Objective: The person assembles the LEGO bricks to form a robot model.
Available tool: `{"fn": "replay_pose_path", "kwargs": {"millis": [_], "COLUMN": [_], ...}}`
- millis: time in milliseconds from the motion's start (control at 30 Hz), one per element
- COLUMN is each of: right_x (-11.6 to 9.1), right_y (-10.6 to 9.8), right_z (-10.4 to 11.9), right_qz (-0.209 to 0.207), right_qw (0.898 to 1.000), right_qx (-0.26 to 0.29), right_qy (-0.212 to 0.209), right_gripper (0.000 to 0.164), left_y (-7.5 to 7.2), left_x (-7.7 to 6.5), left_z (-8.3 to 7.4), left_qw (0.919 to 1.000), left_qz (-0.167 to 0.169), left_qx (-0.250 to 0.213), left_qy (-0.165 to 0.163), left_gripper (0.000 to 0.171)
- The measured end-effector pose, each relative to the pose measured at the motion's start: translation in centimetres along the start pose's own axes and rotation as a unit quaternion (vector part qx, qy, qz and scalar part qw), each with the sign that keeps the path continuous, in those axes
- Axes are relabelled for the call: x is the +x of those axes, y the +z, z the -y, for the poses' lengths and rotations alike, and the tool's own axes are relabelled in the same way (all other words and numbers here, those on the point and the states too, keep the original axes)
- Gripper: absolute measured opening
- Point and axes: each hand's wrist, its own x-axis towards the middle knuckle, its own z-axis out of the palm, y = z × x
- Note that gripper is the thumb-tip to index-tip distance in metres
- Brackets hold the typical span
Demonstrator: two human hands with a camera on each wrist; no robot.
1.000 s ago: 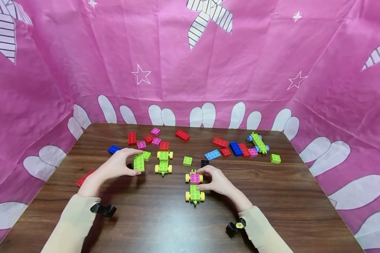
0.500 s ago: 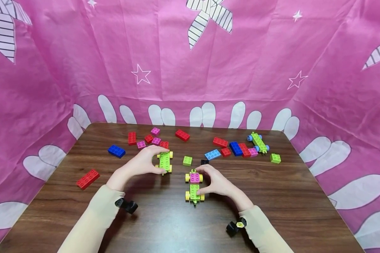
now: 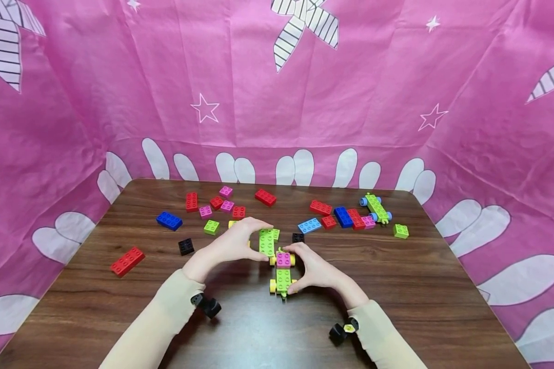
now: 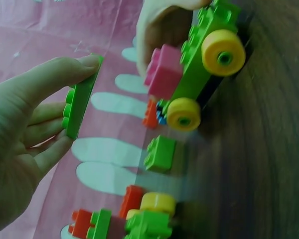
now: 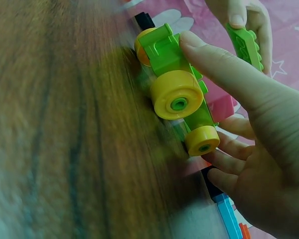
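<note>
My left hand (image 3: 233, 246) pinches a lime green long brick (image 3: 265, 244) by its two ends, thumb on the near end. In the left wrist view that brick (image 4: 81, 102) is held in the air, clear of the tabletop. Just to its right, a lime green car base (image 3: 283, 282) with yellow wheels stands on the table. A pink square brick (image 3: 283, 260) sits on the far half of the base. Around the base's right side curls my right hand (image 3: 317, 269), with the thumb (image 5: 192, 42) at the near end and the fingers beside the pink brick.
Behind my left hand a second yellow-wheeled base is mostly hidden; one wheel (image 3: 231, 224) shows. A black brick (image 3: 186, 246), a red brick (image 3: 127, 261) and a blue brick (image 3: 169, 220) lie leftward. A blue-wheeled base (image 3: 377, 208) stands at back right, near a light blue brick (image 3: 310, 225).
My left hand has carried the green long brick rightward, past the second base, up to the base with the pink brick. My right hand stays there, its thumb slid toward the near end.
</note>
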Motion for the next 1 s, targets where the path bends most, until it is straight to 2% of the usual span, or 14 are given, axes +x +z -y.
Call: {"fn": "replay_pose_path", "kwargs": {"millis": [167,567,1000], "right_x": [-0.1,-0.1,-0.1], "right_y": [-0.1,-0.2,0.0], "right_z": [0.0,-0.1,-0.4], "right_qz": [0.003,0.002,-0.002], "right_qw": [1.0,1.0,1.0], "right_qx": [0.005,-0.015,-0.013], "right_qy": [0.001,-0.02,-0.015], "right_gripper": [0.094,0.086,0.084], "left_y": [1.1,3.6,4.3], "left_x": [0.5,1.0,1.0], "left_z": [-0.8,-1.2,-1.1], "left_qw": [0.9999,0.9997,0.9992], "left_qz": [0.003,0.022,0.031], "left_qx": [0.001,-0.011,-0.023], "left_qy": [0.017,0.005,-0.008], "left_gripper": [0.067,0.066,0.067]}}
